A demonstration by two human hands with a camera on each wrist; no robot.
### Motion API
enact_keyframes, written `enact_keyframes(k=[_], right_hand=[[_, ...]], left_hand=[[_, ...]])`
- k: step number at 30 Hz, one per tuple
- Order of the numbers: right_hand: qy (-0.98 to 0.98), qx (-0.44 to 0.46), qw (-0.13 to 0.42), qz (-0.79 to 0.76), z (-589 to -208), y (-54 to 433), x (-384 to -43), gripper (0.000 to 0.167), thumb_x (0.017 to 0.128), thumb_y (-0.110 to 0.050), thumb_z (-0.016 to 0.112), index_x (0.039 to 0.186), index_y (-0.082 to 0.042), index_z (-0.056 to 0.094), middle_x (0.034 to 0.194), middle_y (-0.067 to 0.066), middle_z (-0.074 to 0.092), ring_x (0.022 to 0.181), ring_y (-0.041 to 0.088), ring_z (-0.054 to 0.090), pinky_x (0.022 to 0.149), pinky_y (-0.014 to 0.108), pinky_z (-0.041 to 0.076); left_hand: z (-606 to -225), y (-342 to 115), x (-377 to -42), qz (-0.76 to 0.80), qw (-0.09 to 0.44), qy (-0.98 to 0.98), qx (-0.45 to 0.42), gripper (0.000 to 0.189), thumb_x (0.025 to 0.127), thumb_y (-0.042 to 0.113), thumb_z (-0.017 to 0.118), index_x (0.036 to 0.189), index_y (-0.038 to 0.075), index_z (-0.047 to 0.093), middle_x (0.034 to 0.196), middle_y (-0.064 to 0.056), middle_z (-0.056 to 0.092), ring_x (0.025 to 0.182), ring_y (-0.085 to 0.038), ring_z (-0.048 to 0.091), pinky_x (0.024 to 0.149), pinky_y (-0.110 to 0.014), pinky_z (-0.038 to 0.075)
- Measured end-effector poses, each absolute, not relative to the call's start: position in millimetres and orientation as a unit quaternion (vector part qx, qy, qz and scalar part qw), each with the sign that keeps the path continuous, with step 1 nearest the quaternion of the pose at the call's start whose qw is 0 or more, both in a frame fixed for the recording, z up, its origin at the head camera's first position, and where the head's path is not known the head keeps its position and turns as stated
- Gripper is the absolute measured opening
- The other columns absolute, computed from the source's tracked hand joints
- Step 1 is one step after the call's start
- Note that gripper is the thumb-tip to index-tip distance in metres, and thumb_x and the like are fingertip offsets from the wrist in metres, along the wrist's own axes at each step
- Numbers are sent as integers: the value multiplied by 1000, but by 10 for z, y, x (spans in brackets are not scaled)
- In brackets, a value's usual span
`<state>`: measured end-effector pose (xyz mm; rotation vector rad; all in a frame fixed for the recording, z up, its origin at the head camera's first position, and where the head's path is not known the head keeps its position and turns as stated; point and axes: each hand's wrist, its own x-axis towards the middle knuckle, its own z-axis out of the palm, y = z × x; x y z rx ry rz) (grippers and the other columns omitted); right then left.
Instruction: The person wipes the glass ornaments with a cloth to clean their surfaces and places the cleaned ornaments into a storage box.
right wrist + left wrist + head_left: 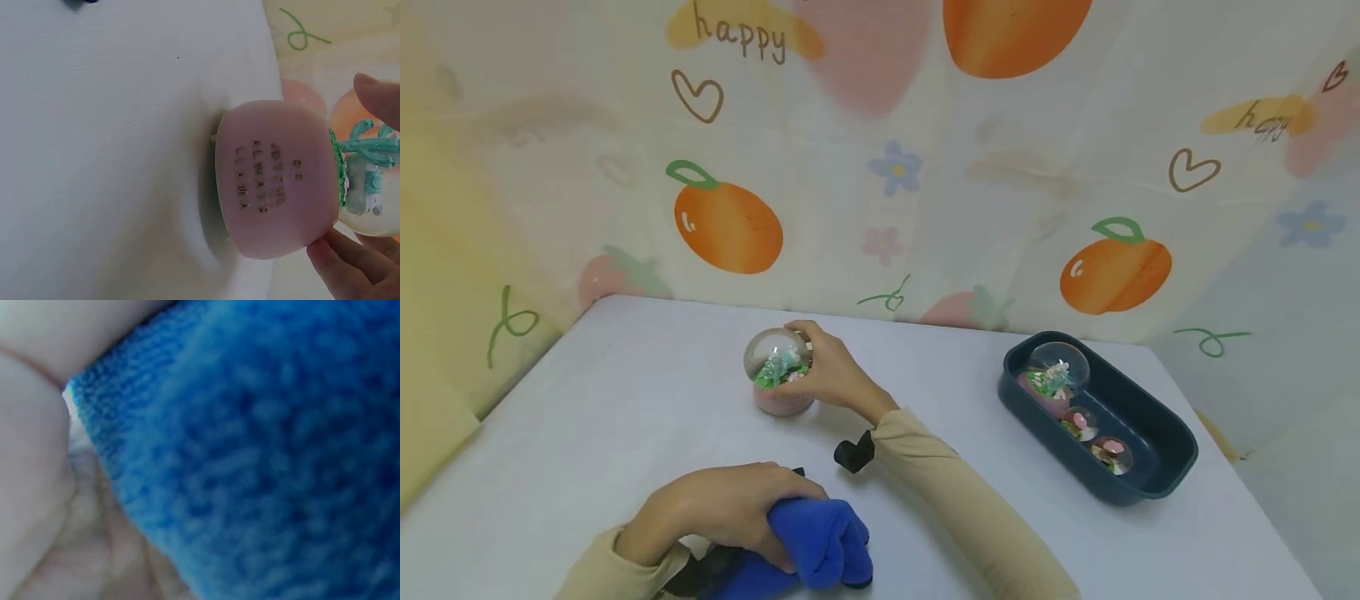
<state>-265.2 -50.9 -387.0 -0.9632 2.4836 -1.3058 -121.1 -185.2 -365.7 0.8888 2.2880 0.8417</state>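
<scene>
My right hand [835,371] grips a snow globe [781,403] from its right side, near the back of the table. The globe has a clear dome over green and teal figures and a pink base. In the right wrist view, raised letters run across the pink base [275,181], and the fingers and thumb stand around the dome, with the base close over the white surface. Near the front, my left hand [722,500] holds a bunched blue cloth [816,542]. Its fuzzy weave [262,450] fills most of the left wrist view beside the palm.
On the right of the white table [587,433] stands a dark blue tray [1150,446]. Inside it lie a larger snow globe [1058,371] and two small globes [1078,423]. A patterned curtain [820,192] hangs behind the table. Black wrist gear [853,454] sits under the right wrist.
</scene>
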Motion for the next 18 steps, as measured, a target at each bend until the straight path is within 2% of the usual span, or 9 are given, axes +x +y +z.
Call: enact_keyframes(k=[6,10,18], right_hand=[[841,-311,67,-438,-3864,-314,-2594,90,68,-24,92,143,-12,43,138,14,58,120,28,62,92,34,54],[840,-293,64,-452,-3850,-192,-2524,90,66,-22,93,142,-12,44,137,15,57,118,32,64,89,34,55],[852,-261,50,-452,-3834,67,-2371,89,64,-25,94,139,-15,48,133,8,60,115,29,65,86,37,56]], left_hand=[[-3703,-1876,-1231,331,272,835,345,36,78,31,84,108,35,66,102,23,66,94,3,58,81,-23,48],[-3713,-1878,-1233,336,269,831,353,34,78,31,84,107,34,66,100,22,66,92,4,59,80,-22,48],[-3711,-1859,-1235,331,271,838,338,35,78,31,83,108,35,65,101,22,66,93,3,58,80,-23,48]])
